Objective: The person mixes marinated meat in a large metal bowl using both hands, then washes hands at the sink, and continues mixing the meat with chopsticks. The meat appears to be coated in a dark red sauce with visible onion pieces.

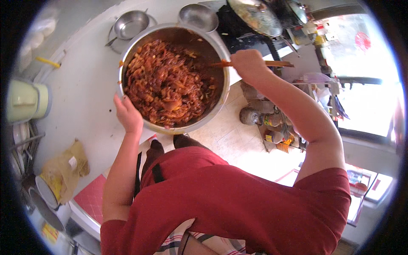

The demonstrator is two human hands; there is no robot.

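A large metal pot (225, 79) holds a dark red, glossy mix of chopped food (169, 83). On its lower left side, my left hand (129, 115) grips the outer wall and rim, the thumb near the edge. Over the pot's right rim, my right hand (250, 65) is closed around a wooden utensil (277, 63). The utensil's far end reaches inside the pot and is stained red; its exact shape there is hard to tell. Red smears mark the pot's left rim.
Two metal bowls (131, 25) (199, 18) stand behind the pot on the white counter (76, 105). A glass-lidded pan (255, 16) sits on the black stove. Jars (249, 116) fill a low shelf at right. A plastic bag (65, 169) and a pale green appliance (27, 101) lie left.
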